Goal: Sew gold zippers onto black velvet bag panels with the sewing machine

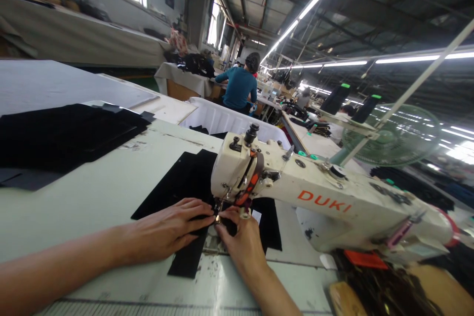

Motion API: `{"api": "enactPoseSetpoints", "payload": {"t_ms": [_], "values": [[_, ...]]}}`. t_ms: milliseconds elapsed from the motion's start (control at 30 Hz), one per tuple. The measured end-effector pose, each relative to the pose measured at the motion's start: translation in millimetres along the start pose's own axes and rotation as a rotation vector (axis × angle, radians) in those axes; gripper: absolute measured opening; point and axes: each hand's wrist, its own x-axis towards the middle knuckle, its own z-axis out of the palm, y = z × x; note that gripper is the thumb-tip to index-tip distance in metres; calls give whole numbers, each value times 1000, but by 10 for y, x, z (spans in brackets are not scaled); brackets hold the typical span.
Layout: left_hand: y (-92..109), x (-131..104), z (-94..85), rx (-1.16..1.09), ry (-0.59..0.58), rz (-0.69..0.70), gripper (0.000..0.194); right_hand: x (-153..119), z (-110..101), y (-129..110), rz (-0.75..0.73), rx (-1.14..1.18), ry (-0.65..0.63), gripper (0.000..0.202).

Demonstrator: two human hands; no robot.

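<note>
A white sewing machine (318, 200) with orange lettering stands over the pale green table. Black fabric (177, 182) lies beneath its head and reaches out on both sides of the needle area. My left hand (170, 229) rests flat on this fabric, just left of the presser foot (217, 215), with its fingers spread a little. Close on the right of the foot is my right hand (240, 234), its thumb and fingers drawn together at the fabric's edge. What lies between those fingertips is too small to make out.
More black fabric (70, 138) is piled on the table at the left. Behind the machine is a white bin (237, 121). A person in a teal top (239, 88) sits beyond it. Thread cones (335, 99) and a green fan (392, 136) stand at the right.
</note>
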Motion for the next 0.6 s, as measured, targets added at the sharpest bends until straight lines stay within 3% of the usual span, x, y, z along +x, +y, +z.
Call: {"api": "enactPoseSetpoints", "payload": {"t_ms": [267, 500, 600], "values": [[9, -15, -5, 19, -29, -27, 50, 50, 65, -31, 33, -85, 29, 11], [107, 8, -10, 97, -8, 18, 52, -25, 11, 3, -44, -190, 55, 35], [154, 21, -9, 95, 27, 17, 45, -30, 33, 10, -63, -268, 54, 33]]}}
